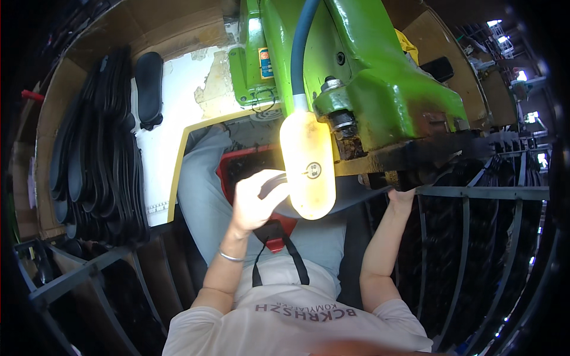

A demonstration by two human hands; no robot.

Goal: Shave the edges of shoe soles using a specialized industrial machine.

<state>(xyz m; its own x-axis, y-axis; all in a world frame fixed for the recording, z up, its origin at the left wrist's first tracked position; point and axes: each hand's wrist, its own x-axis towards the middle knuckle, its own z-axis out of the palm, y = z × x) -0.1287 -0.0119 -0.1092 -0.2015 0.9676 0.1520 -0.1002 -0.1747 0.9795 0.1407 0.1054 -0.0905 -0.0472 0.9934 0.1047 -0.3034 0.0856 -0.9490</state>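
My left hand (252,200) is bent inward just left of the glowing lamp (309,160). Its thumb and fingers curl round a thin dark edge; I cannot make out what it is. The glare and the lamp hide the fingertips. My right hand (402,197) reaches up under the right side of the green machine (380,101). Only its wrist end shows; the fingers are behind the dark working end (409,175).
Stacked black shoe soles (98,142) fill a cardboard box (56,124) at left. One black sole (148,86) lies on the white table (160,172). Metal racks (481,193) stand at both sides. Something red (273,244) sits between my legs.
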